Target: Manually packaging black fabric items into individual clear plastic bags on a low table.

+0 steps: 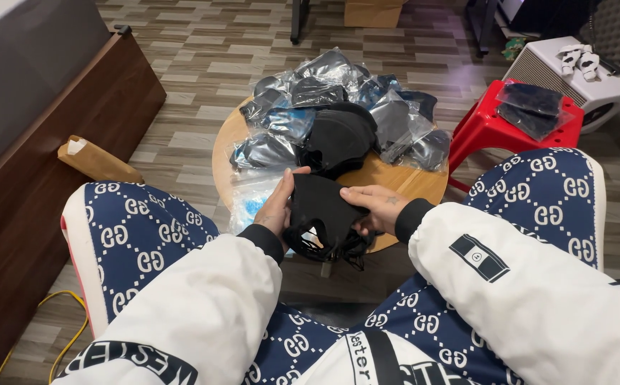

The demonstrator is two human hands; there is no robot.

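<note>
Both my hands hold a black cloth cap (318,207) over the near edge of a small round wooden table (403,182). My left hand (279,204) grips its left side, thumb up on the crown. My right hand (372,208) grips the right side, fingers across the fabric. Black straps dangle below the cap. Just beyond it on the table lies a pile of black caps (337,137), ringed by several clear plastic bags (395,121) with dark items inside.
A red plastic stool (482,128) at the right carries bagged dark items (532,107). A white box-shaped appliance (595,82) stands behind it. A dark wooden cabinet (53,164) runs along the left, with a brown paper package (96,160) beside it. A yellow cable (68,335) lies on the floor.
</note>
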